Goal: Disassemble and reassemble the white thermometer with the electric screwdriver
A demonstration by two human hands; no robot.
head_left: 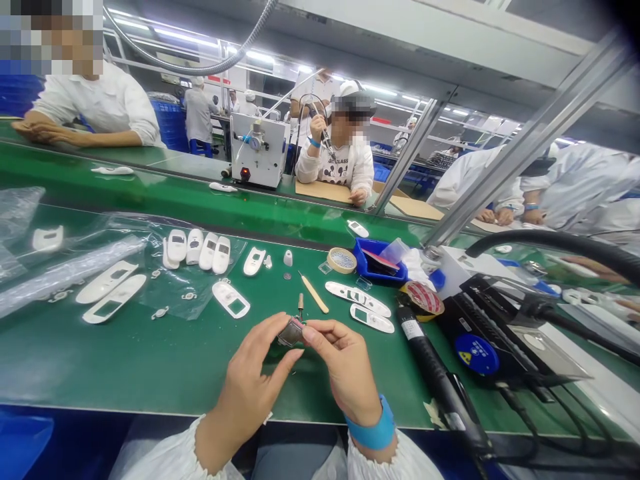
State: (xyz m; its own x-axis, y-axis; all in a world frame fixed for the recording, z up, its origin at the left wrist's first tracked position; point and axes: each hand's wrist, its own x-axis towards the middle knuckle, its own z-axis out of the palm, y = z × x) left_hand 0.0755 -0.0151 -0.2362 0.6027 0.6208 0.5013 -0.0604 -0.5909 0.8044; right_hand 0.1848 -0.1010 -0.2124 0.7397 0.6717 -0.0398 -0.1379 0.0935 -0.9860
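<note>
My left hand and my right hand meet over the green table, near its front edge. Both pinch a small grey part with a pink edge between their fingertips. A blue wristband sits on my right wrist. Just beyond the hands lie a small metal-tipped tool, a wooden stick and white plastic shells. One white shell with a window lies to the left of the hands.
A row of white housings and long white covers lie on clear plastic at left. A tape roll, blue tray and black soldering station with handle stand right. Other workers sit across the conveyor.
</note>
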